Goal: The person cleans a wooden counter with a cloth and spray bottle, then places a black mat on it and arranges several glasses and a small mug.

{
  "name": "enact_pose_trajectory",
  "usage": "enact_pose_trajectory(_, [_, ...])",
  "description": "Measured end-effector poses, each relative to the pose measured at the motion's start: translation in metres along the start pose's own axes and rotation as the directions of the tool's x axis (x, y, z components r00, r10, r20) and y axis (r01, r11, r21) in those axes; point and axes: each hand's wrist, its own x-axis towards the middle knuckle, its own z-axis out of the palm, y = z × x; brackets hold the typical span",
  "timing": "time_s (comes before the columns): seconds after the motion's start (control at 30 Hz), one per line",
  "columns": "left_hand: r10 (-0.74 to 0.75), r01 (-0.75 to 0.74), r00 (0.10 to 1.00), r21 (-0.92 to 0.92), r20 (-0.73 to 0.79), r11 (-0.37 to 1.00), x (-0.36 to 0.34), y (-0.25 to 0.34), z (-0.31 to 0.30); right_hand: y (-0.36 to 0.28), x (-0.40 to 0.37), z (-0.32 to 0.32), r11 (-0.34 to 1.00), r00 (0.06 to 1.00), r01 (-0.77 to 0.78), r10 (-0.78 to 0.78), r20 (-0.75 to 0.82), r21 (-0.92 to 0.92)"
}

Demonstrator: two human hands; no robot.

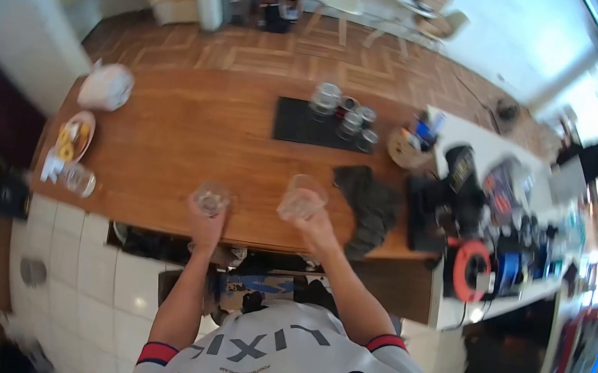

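Note:
My left hand (205, 225) is closed around a small clear drinking glass (212, 196) near the front edge of the wooden table (173, 134). To its right, a wider clear glass (305, 194) is gripped by my right hand (317, 231) over the tabletop, slightly tilted. A crumpled dark cloth (368, 206) lies just right of that hand. Farther back, a black mat (295, 124) carries several clear glasses (351, 123), some of them stacked.
On the left end are a white wrapped bundle (107, 86), a plate of food (76, 137) and a clear jar (78, 180) on its side. A basket of small items (409, 151) stands at back right. The white side counter (458, 134) is crowded with gear, including an orange spool (471, 271).

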Motion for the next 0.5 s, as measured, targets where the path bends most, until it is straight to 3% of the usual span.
enact_pose_trajectory(0.03, [0.013,-0.013,1.000,-0.079,0.005,0.997,0.000,-0.002,0.003,0.005,-0.011,-0.002,0.999,0.997,0.042,-0.041,-0.063,0.016])
enact_pose_trajectory(0.1, [0.041,-0.041,0.999,0.050,-0.013,0.998,-0.002,0.004,0.001,0.013,-0.031,-0.007,0.987,0.996,0.075,-0.081,-0.034,-0.145])
enact_pose_trajectory(0.23, [0.107,-0.108,0.993,0.015,0.052,0.994,-0.008,0.012,-0.001,0.011,-0.061,-0.019,0.978,0.984,0.089,-0.116,-0.137,-0.187])
enact_pose_trajectory(0.3, [0.111,-0.112,0.988,0.002,0.103,0.994,-0.020,0.021,-0.006,0.015,-0.071,-0.028,0.849,0.948,0.088,-0.231,-0.217,-0.520])
enact_pose_trajectory(0.43, [0.140,-0.141,0.990,0.053,0.017,0.989,-0.029,0.025,-0.010,0.017,-0.080,-0.032,0.901,0.952,0.096,-0.208,-0.226,-0.423])
enact_pose_trajectory(0.5, [0.066,-0.068,0.996,0.031,0.063,0.997,-0.029,0.030,-0.016,0.008,-0.085,-0.031,0.715,0.941,0.069,-0.279,-0.193,-0.696])
